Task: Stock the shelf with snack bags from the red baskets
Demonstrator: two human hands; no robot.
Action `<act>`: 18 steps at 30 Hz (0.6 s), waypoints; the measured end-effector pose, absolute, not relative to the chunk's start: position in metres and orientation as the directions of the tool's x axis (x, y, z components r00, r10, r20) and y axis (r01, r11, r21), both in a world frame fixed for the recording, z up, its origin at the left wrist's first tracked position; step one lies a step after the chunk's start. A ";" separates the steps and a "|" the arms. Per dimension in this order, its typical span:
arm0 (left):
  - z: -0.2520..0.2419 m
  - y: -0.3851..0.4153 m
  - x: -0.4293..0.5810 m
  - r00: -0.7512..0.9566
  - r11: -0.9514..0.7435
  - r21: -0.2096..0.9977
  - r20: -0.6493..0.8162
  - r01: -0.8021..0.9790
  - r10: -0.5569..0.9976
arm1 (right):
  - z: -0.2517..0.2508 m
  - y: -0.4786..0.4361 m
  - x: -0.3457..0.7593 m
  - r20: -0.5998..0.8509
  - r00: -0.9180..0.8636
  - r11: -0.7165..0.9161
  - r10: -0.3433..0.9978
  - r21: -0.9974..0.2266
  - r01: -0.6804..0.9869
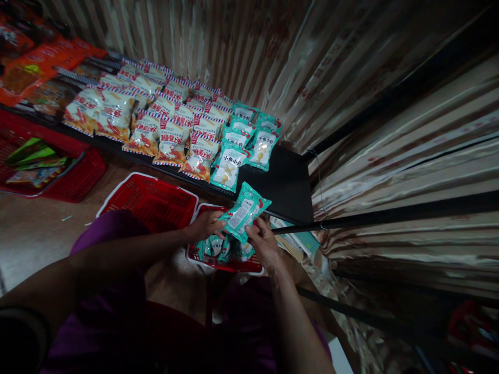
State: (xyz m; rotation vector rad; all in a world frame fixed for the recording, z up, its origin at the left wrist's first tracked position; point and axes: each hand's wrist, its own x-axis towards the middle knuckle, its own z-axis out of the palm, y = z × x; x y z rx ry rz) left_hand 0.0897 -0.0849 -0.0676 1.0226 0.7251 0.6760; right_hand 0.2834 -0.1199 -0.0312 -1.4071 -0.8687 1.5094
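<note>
A teal snack bag, its printed back panel facing up, is held between my two hands above a red basket. My left hand grips the bag's left edge with the fingers closed. On the lower right corner, my right hand pinches the same bag. Below them, the red shopping basket with a white rim contains several more teal bags. Just beyond the hands, teal bags stand in short rows at the right part of a black shelf.
Several white and orange snack bags fill the shelf's middle, with orange packets farther left. A second red basket is left of the hands; another holds green packets. A black post and striped sheeting border the right and back.
</note>
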 end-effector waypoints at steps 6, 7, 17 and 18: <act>-0.074 -0.084 0.091 0.623 0.388 0.904 -0.200 -0.180 0.756 | -0.035 -0.121 0.291 -0.302 -0.036 -0.304 0.953 -0.948 -0.097; -0.073 -0.083 0.092 0.630 0.384 0.905 -0.191 -0.185 0.753 | -0.035 -0.121 0.292 -0.296 -0.031 -0.298 0.955 -0.950 -0.097; -0.057 -0.072 0.100 0.475 0.339 0.928 -0.232 -0.153 0.849 | -0.030 -0.121 0.291 -0.342 -0.141 -0.351 0.929 -0.935 -0.044; -0.058 -0.072 0.101 0.479 0.334 0.930 -0.225 -0.155 0.849 | -0.031 -0.121 0.290 -0.344 -0.155 -0.353 0.926 -0.935 -0.033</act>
